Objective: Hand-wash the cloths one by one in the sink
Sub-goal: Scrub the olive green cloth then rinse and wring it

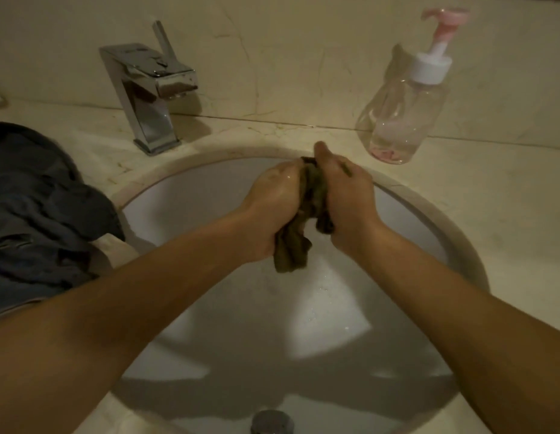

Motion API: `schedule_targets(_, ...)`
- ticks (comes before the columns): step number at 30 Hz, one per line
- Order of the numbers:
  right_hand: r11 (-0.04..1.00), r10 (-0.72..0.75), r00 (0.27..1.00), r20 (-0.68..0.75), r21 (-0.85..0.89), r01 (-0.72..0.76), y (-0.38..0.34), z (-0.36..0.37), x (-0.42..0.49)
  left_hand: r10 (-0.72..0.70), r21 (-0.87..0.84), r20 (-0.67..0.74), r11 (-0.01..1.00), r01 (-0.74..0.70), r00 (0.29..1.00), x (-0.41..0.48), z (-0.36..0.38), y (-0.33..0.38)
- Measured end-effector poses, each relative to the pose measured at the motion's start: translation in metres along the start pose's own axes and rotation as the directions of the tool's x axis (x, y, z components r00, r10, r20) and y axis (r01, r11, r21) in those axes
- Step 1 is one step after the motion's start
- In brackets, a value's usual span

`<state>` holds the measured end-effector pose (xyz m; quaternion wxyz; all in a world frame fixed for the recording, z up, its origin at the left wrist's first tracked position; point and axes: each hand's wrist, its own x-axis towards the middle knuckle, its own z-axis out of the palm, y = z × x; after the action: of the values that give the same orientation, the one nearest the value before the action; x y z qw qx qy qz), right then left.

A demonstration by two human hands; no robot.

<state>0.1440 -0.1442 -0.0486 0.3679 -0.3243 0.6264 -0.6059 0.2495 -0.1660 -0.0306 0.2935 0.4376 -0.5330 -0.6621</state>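
Note:
A small olive-green cloth (299,233) is bunched between both hands above the far part of the white sink (184,195). My left hand (270,211) grips its left side, and my right hand (347,202) grips its right side. A wet end of the cloth hangs down below my left hand. Both hands look wet. A pile of dark grey-blue cloths (37,214) lies on the counter to the left of the sink.
A chrome faucet (150,92) stands at the back left with no water running. A clear pump bottle (404,111) with pink liquid at its bottom stands at the back right. The drain (272,421) sits at the near edge of the basin. Beige marble counter (507,220) surrounds the sink.

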Motion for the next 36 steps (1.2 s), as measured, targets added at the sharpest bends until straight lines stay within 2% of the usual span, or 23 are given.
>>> schedule_targets(2,0.995,0.083,0.996,0.034,0.052,-0.084,0.004,-0.006,0.01,0.002,0.024,0.03,1.0,-0.003,1.0,0.0,0.002,0.002)
schedule_targets(4,0.989,0.144,0.982,0.121,-0.053,-0.139,0.008,-0.004,0.017,0.02,0.137,-0.009,0.99,-0.019,1.0,0.009,-0.007,0.0)
schedule_targets(5,0.972,0.179,0.97,0.165,-0.184,-0.148,0.011,-0.002,0.021,0.047,0.333,-0.065,0.943,-0.023,0.997,0.018,-0.017,-0.004)
schedule_targets(6,0.926,0.215,0.954,0.21,-0.354,-0.131,0.013,-0.001,0.023,0.086,0.614,-0.097,0.789,-0.008,0.992,0.028,-0.027,-0.01)
schedule_targets(7,0.837,0.241,0.938,0.251,-0.543,-0.07,0.017,-0.002,0.024,0.098,0.832,-0.088,0.555,0.019,0.991,0.035,-0.036,-0.016)
schedule_targets(8,0.694,0.25,0.924,0.288,-0.719,0.036,0.022,-0.004,0.028,0.081,0.938,-0.061,0.345,0.029,0.995,0.039,-0.043,-0.023)
schedule_targets(9,0.51,0.261,0.912,0.317,-0.847,0.149,0.028,-0.008,0.031,0.045,0.976,-0.037,0.216,0.027,0.998,0.043,-0.049,-0.03)
schedule_targets(11,0.193,0.28,0.906,0.317,-0.943,0.27,0.034,-0.018,0.036,0.034,0.996,-0.001,0.088,-0.002,0.999,0.047,-0.056,-0.038)
schedule_targets(12,0.118,0.239,0.919,0.313,-0.949,0.293,0.035,-0.021,0.038,0.078,0.999,0.029,0.043,-0.032,0.997,0.048,-0.057,-0.039)
schedule_targets(13,0.095,0.188,0.924,0.333,-0.942,0.321,0.034,-0.024,0.037,0.128,0.997,0.065,0.019,-0.068,0.99,0.048,-0.057,-0.038)
schedule_targets(15,0.164,0.178,0.876,0.448,-0.892,0.422,0.038,-0.025,0.039,0.166,0.988,0.139,0.05,-0.149,0.976,0.047,-0.053,-0.039)
schedule_targets(17,0.188,0.357,0.782,0.51,-0.86,0.475,0.049,-0.022,0.039,0.025,0.981,0.192,0.033,-0.193,0.981,0.048,-0.046,-0.047)
schedule_targets(18,0.14,0.448,0.74,0.501,-0.857,0.495,0.055,-0.021,0.037,-0.09,0.979,0.202,-0.005,-0.203,0.975,0.047,-0.044,-0.052)
schedule_targets(20,-0.028,0.488,0.766,0.417,-0.87,0.492,0.067,-0.021,0.035,-0.266,0.979,0.181,-0.037,-0.198,0.947,0.046,-0.045,-0.059)
schedule_targets(23,-0.105,0.392,0.828,0.4,-0.875,0.472,0.069,-0.011,0.027,-0.305,0.976,0.11,-0.147,-0.161,0.946,0.046,-0.05,-0.059)
schedule_targets(25,-0.048,0.359,0.84,0.406,-0.891,0.451,0.066,-0.002,0.023,-0.196,0.967,0.113,-0.205,-0.154,0.974,0.046,-0.051,-0.059)
schedule_targets(26,0.088,0.381,0.829,0.409,-0.909,0.408,0.065,0.001,0.021,-0.133,0.965,0.129,-0.212,-0.156,0.983,0.047,-0.05,-0.059)
schedule_targets(28,0.538,0.47,0.793,0.388,-0.838,0.091,0.062,0.003,0.022,-0.064,0.974,0.164,-0.144,-0.172,0.984,0.052,-0.05,-0.06)
schedule_targets(29,0.701,0.498,0.787,0.365,-0.703,-0.118,0.057,0.004,0.023,-0.069,0.984,0.171,-0.038,-0.174,0.983,0.055,-0.051,-0.059)
schedule_targets(30,0.796,0.494,0.803,0.332,-0.545,-0.264,0.053,0.003,0.026,-0.076,0.979,0.177,0.115,-0.167,0.981,0.057,-0.051,-0.058)
schedule_targets(33,0.909,0.364,0.907,0.214,-0.293,-0.296,0.047,0.0,0.041,-0.06,0.757,0.106,0.652,-0.042,0.993,0.057,-0.039,-0.048)
schedule_targets(34,0.926,0.311,0.936,0.165,-0.274,-0.259,0.046,0.0,0.043,-0.05,0.619,0.067,0.785,-0.002,0.997,0.058,-0.034,-0.043)
schedule_targets(36,0.946,0.218,0.97,0.111,-0.267,-0.182,0.041,0.001,0.041,0.001,0.395,-0.021,0.918,0.008,1.0,0.055,-0.025,-0.033)
